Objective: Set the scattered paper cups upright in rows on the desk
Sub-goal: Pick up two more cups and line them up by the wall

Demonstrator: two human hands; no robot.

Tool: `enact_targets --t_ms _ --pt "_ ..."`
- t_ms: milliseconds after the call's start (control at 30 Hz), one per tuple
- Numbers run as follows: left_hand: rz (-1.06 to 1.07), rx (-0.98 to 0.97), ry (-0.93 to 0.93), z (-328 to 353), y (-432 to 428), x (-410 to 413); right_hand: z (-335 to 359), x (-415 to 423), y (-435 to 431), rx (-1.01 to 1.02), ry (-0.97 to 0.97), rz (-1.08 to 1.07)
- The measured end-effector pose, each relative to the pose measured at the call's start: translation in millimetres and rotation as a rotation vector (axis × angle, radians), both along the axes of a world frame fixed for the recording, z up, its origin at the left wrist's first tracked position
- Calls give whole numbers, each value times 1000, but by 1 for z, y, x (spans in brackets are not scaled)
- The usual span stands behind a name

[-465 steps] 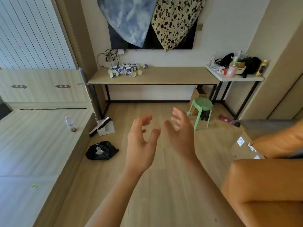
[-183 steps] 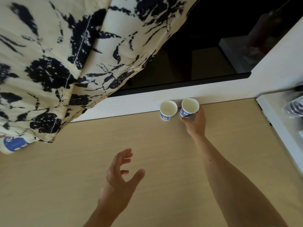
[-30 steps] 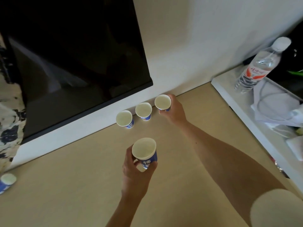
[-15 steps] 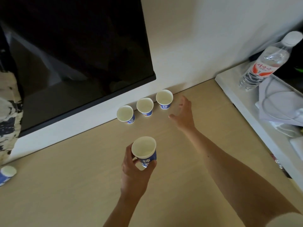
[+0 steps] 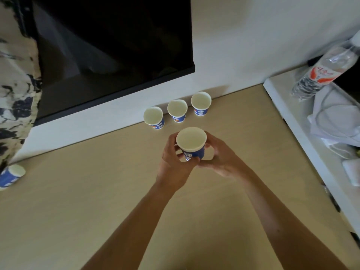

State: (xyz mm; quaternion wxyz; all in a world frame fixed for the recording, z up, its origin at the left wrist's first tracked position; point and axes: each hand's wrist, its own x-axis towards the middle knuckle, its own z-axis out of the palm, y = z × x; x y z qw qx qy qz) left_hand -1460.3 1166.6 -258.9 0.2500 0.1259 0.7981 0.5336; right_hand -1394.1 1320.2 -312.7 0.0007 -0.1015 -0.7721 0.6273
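- Here our left hand [image 5: 173, 162] and right hand [image 5: 220, 156] both clasp one paper cup [image 5: 191, 143], upright above the desk [image 5: 78, 201], just short of the three-cup row [image 5: 177, 110] along its back edge.
- It looks light and crushable; we'd hold the wall gently.

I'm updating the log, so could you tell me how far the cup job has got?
Three cups stand upright in a row against the wall. A fourth cup is in hand, with the left hand and right hand both around it. At least one cup lies on its side at the desk's left edge.
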Motion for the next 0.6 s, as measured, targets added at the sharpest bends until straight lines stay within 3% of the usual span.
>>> enact_targets --t_ms 167,400,600 --pt "-78 -47 -4 0 6 -5 -8 1 14 6 20 -107" --pt "49 -147 -36 -9 -6 -4 -44 -30 71 -12 -2 -672" --pt "81 -172 -51 -20 -20 3 -71 -76 110 117 -55 -781"
